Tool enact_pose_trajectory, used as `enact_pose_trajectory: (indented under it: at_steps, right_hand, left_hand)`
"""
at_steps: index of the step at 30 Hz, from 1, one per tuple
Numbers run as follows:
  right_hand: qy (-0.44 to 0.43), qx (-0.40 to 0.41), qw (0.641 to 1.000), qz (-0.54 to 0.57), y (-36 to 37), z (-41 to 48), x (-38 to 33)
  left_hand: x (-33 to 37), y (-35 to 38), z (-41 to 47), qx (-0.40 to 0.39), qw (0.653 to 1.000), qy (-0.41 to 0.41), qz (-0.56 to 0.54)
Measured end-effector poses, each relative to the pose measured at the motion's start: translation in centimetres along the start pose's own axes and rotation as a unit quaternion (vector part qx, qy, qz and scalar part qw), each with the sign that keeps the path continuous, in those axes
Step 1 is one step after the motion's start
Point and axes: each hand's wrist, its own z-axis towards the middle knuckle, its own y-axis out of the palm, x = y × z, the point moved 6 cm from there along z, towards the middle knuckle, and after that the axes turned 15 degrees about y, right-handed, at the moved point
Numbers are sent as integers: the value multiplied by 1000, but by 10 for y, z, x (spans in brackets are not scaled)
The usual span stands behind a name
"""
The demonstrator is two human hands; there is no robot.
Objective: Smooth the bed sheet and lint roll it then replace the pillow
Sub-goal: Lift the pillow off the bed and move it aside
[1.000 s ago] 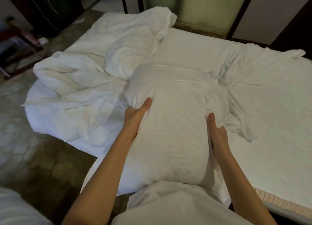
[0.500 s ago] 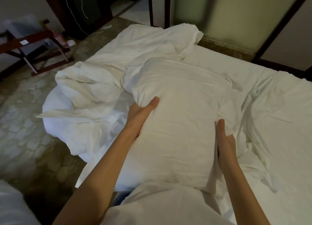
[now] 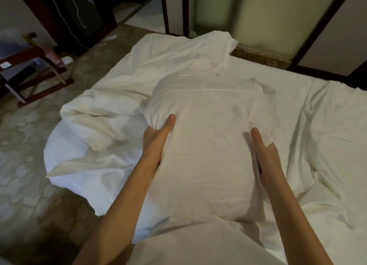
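Both grips are on the pillow. My left grip pinches bunched cover at its left edge, thumb on top, fingers hidden beneath. My right grip clasps the right edge, thumb laid on top, the other fingers mostly out of sight. I read the pillow's long axis as running near to far, near end against my white shirt, far end pointing at the far wall. Under it, the wrinkled bed sheet spreads to the right. A rumpled duvet is heaped on the left, hanging over the bed's edge above the mottled stone floor. A dark wooden folding stand is at far left.
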Motion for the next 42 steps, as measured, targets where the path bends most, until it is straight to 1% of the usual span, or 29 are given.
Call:
enact_pose_trajectory:
  at_steps: [5,11,17,20,24,25,28,29,32,35,38,40,42]
  right_hand:
    - [-21,11,1000,-16,68,-11,-29]
    - [-28,13,999,-23,152,-10,-57]
    - [-36,-20,999,-31,242,-7,-80]
    - [-49,-52,997,-35,294,-2,-95]
    - [-51,-66,996,-35,355,20,-110]
    - [-50,-69,996,-34,372,27,-112]
    - [-38,-65,997,-30,416,48,-118]
    - [-37,-72,996,-29,431,55,-121]
    - [-29,-106,993,-35,477,74,-128]
    - [-17,-130,990,-60,519,96,-135]
    - [3,-146,986,-79,558,120,-135]
    - [3,-159,983,-96,586,138,-131]
    - [27,-161,977,-135,610,162,-117]
  left_hand:
    - [12,-50,47,-9,1000,-13,-18]
    - [32,-112,109,17,999,-6,-36]
    - [46,-174,168,31,999,-7,-21]
    - [56,-209,201,42,999,3,-2]
    - [70,-248,252,13,1000,22,-3]
    - [72,-257,266,17,999,27,-7]
    - [77,-285,300,64,997,45,4]
    - [78,-291,312,69,996,47,7]
    - [80,-315,344,118,991,55,15]
    - [74,-340,381,148,987,60,22]
    - [61,-359,418,153,986,44,44]
    - [47,-371,445,153,986,17,58]
    - [28,-376,466,132,989,-37,60]
